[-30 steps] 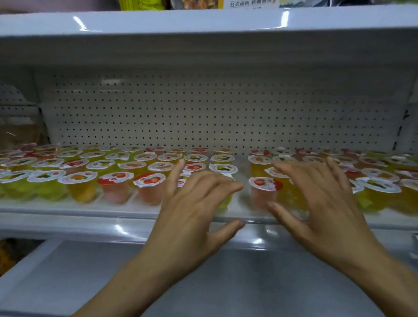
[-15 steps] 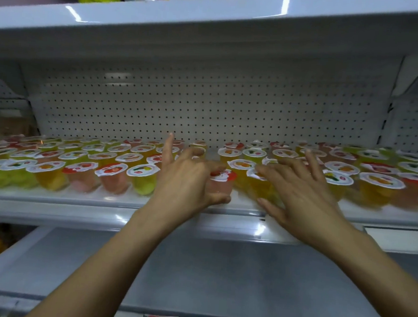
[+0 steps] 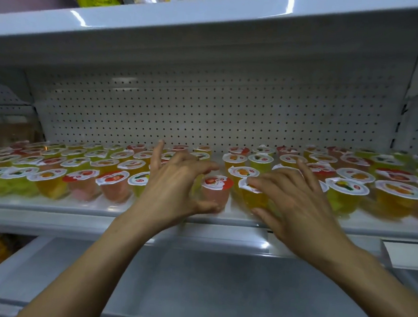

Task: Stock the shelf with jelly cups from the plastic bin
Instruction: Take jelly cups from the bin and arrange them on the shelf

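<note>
Rows of small jelly cups [image 3: 345, 193] with printed foil lids, yellow, green and pink, fill the white shelf [image 3: 53, 205]. My left hand [image 3: 174, 188] reaches to the front row, its thumb and fingers curled in a C round the left side of a pink strawberry-lidded cup [image 3: 217, 190]. Just to its right, my right hand [image 3: 295, 207] covers a yellow cup [image 3: 252, 196], fingertips on its lid and thumb at its base. No plastic bin is in sight.
A perforated white back panel [image 3: 205, 116] closes the shelf behind the cups. The upper shelf [image 3: 211, 31] hangs close overhead with packaged goods on it. Below the cups lies a grey lower shelf surface [image 3: 207, 293]. The price rail [image 3: 247, 241] runs along the front edge.
Both hands moved in closer together at the front row. The left hand went from lying over the cups to curling round the pink cup; the right hand settled on the yellow cup.
</note>
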`<control>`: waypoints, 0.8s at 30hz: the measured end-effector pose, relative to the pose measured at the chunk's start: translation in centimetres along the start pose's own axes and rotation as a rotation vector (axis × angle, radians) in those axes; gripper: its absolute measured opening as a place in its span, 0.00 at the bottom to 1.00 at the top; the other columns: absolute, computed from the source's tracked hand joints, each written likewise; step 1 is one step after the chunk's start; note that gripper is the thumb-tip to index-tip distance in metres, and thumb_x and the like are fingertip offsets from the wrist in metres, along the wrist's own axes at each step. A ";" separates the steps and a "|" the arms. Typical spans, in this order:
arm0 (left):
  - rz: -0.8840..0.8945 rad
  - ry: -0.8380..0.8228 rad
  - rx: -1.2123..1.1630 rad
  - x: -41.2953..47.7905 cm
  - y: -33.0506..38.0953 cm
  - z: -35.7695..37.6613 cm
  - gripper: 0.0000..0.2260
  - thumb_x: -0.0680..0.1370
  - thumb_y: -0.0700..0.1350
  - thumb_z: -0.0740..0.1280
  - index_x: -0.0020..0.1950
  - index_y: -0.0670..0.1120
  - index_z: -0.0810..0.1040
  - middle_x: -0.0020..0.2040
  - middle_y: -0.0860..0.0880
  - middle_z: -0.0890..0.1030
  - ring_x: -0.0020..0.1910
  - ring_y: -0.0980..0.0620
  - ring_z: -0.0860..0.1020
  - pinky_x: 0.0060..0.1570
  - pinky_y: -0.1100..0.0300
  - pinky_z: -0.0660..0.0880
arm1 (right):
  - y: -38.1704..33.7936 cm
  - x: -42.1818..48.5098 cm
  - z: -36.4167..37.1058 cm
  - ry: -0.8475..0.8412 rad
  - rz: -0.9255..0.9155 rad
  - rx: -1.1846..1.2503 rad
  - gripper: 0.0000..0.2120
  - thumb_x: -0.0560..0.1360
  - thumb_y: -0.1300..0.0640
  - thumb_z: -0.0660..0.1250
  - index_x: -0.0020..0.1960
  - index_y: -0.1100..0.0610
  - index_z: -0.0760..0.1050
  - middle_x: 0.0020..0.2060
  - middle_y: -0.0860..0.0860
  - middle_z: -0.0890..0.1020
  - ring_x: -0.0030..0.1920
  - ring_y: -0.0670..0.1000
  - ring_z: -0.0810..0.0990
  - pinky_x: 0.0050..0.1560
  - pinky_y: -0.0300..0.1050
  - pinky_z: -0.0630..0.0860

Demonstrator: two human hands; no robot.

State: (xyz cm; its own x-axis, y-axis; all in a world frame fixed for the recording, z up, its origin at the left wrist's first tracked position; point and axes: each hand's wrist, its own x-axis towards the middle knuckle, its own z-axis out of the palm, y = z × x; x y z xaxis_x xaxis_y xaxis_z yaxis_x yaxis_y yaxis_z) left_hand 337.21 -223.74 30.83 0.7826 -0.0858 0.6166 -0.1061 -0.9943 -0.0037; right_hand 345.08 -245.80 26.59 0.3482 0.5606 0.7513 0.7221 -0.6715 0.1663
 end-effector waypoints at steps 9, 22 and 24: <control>0.032 0.019 -0.047 -0.7 -0.4 0.8 0.25 0.64 0.65 0.73 0.59 0.59 0.80 0.54 0.59 0.81 0.63 0.55 0.74 0.73 0.42 0.37 | -0.2 0.0 -0.3 -0.025 -0.012 -0.031 0.21 0.68 0.48 0.69 0.60 0.52 0.78 0.53 0.51 0.81 0.56 0.56 0.78 0.70 0.63 0.59; 0.070 -0.024 -0.137 1.3 -1.0 -1.2 0.28 0.69 0.73 0.54 0.60 0.62 0.78 0.58 0.60 0.80 0.63 0.59 0.73 0.74 0.48 0.44 | 1.3 1.2 -3.2 -0.114 0.061 0.017 0.22 0.76 0.38 0.54 0.63 0.46 0.76 0.56 0.46 0.81 0.58 0.51 0.77 0.70 0.63 0.58; 0.095 -0.069 -0.182 3.1 -1.1 -2.4 0.26 0.70 0.73 0.57 0.61 0.63 0.78 0.59 0.62 0.79 0.62 0.61 0.73 0.72 0.52 0.54 | 3.1 2.4 -4.8 -0.123 0.106 0.064 0.20 0.76 0.39 0.55 0.63 0.43 0.75 0.56 0.45 0.81 0.57 0.50 0.76 0.70 0.60 0.60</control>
State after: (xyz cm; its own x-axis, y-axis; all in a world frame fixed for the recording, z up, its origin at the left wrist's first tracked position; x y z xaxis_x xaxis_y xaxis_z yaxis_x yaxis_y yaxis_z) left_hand 338.25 -222.72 34.68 0.8030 -0.1890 0.5652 -0.2854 -0.9545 0.0864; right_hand 345.33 -248.83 31.97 0.4920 0.5460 0.6781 0.7128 -0.6998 0.0463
